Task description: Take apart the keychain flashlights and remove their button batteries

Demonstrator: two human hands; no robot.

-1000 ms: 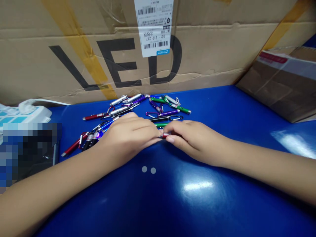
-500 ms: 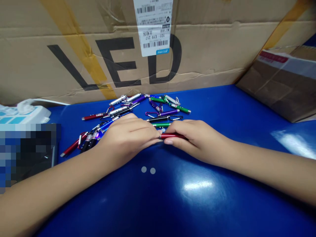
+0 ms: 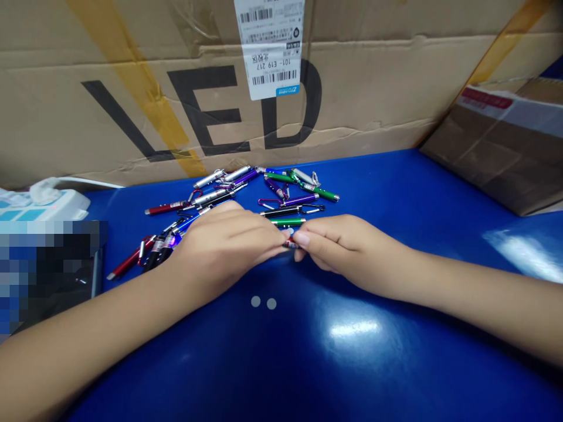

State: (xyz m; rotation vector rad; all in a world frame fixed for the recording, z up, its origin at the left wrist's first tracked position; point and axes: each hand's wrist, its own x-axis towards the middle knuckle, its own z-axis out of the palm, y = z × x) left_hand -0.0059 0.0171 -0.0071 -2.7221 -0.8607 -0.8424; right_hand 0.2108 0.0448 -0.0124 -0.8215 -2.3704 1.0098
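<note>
A red keychain flashlight (image 3: 290,243) is held between my two hands, over the blue tabletop. My left hand (image 3: 233,237) pinches its left end, which the fingers hide. From the other side my right hand (image 3: 336,241) grips the flashlight with thumb and fingers, covering most of the red barrel. A green flashlight (image 3: 288,223) and a black flashlight (image 3: 281,211) lie just beyond my fingertips. Nearer to me on the table lie two small round grey discs (image 3: 263,302).
Several flashlights with carabiner clips are piled behind my hands, among them a purple one (image 3: 299,200). A large cardboard box (image 3: 365,76) marked LED stands at the back. Another box (image 3: 497,152) is at right, a white power strip (image 3: 65,205) at left.
My right hand has rolled over the red flashlight and shifted its grip, so its thumb lies across the top and less red shows. My left hand has hardly moved.
</note>
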